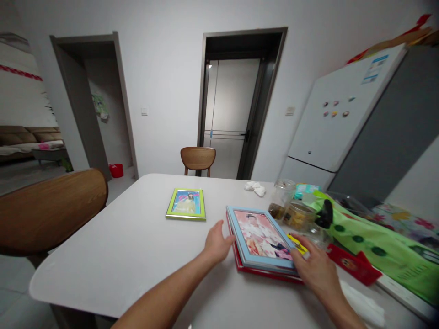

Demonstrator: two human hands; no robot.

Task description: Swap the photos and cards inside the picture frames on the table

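Observation:
A light-blue picture frame (262, 237) with a pink picture lies on top of a stack, above a red frame (270, 274) whose edge sticks out below. My left hand (218, 242) is at the stack's left side, fingers apart, its thumb at the frame's edge. On the other side my right hand (313, 262) is open, thumb against the blue frame's lower right corner. Its fingers reach past the edge, over a yellow object (297, 243) that they partly hide. Farther back on the table, a lime-green picture frame (186, 217) lies flat, picture up.
Several glass jars (284, 194) stand right of the stack, near a green bag (373, 242) and a red packet (355, 265). A crumpled white tissue (255, 188) lies at the white table's (113, 256) far edge. Wooden chairs (198, 158) stand behind and at left.

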